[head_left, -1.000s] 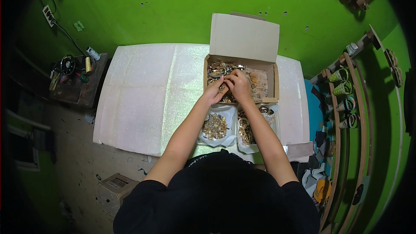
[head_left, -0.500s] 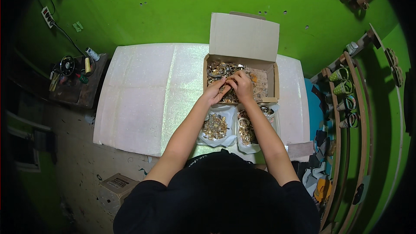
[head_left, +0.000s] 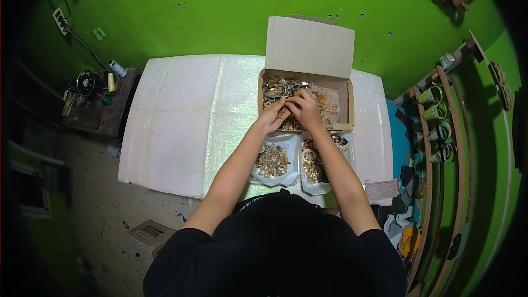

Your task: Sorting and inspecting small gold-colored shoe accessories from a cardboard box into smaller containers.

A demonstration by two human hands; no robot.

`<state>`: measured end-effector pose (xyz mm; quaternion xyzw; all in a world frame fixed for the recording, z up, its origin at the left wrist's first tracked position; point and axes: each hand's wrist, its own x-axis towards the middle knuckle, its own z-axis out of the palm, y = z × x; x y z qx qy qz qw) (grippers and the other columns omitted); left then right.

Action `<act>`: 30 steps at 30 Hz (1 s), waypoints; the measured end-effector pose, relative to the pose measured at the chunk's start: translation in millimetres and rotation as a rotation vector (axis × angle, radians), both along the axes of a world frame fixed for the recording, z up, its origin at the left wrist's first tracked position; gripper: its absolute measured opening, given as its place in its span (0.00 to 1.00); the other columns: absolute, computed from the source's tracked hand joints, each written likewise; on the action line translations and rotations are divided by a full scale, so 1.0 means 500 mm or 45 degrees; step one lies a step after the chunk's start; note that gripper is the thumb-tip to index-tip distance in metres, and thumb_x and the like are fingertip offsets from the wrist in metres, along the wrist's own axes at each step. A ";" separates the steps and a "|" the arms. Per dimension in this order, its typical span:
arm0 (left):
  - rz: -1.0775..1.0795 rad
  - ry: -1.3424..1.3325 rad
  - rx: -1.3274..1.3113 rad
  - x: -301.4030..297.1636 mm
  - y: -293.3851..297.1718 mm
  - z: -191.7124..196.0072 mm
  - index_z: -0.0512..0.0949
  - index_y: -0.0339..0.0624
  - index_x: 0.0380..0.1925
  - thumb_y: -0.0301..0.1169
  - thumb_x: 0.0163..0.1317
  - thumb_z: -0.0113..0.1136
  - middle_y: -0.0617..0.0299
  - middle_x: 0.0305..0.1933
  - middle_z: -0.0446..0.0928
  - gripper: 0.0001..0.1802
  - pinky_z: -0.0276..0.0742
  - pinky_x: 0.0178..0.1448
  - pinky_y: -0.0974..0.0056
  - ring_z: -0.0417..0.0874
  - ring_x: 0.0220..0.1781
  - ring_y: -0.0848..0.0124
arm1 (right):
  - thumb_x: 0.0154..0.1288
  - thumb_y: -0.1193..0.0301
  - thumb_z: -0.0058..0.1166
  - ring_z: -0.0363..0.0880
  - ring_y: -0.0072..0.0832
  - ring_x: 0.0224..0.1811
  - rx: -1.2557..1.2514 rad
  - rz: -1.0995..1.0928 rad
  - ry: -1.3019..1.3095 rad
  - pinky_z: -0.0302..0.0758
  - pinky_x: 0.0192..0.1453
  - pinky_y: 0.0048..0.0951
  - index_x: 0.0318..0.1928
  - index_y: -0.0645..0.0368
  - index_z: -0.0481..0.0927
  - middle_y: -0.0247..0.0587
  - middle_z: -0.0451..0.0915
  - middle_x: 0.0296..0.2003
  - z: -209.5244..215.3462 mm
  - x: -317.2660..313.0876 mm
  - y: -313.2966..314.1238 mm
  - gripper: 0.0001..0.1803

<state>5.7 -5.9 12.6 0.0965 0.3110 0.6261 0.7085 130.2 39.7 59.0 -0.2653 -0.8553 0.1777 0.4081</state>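
Note:
Both hands meet over an open cardboard box [head_left: 345, 104] whose lid stands up at the back. Many small metal pieces [head_left: 280, 85], which look like buckles and ornaments, are heaped in its left half. My left hand [head_left: 273, 116] has its fingers bent together, and my right hand [head_left: 306, 109] pinches close against its fingertips. Whatever they hold is too small to make out. Nearer to me, a white plastic bag [head_left: 294, 173] holds a pile of small gold and silver bits [head_left: 272, 160]. Beside it, a second bag [head_left: 316, 188] with larger metal pieces is partly covered by my right forearm.
A pale glittery sheet [head_left: 170, 115] covers the table. At far left, a small dark stand [head_left: 107, 124] carries thread spools and tools. Along the right wall runs a wooden rack [head_left: 426, 148] with green sandals. A closed carton [head_left: 148, 239] sits on the floor at lower left.
My right hand's fingers have shifted slightly against the left fingertips. The left hand, the box and the bags look unmoved.

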 end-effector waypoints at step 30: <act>-0.012 0.106 -0.096 0.001 0.006 -0.020 0.68 0.40 0.40 0.41 0.60 0.46 0.62 0.40 0.70 0.16 0.74 0.47 0.73 0.73 0.41 0.75 | 0.47 0.75 0.55 0.74 0.35 0.26 -0.015 0.001 -0.063 0.71 0.28 0.29 0.29 0.62 0.73 0.40 0.72 0.28 -0.004 0.002 -0.020 0.07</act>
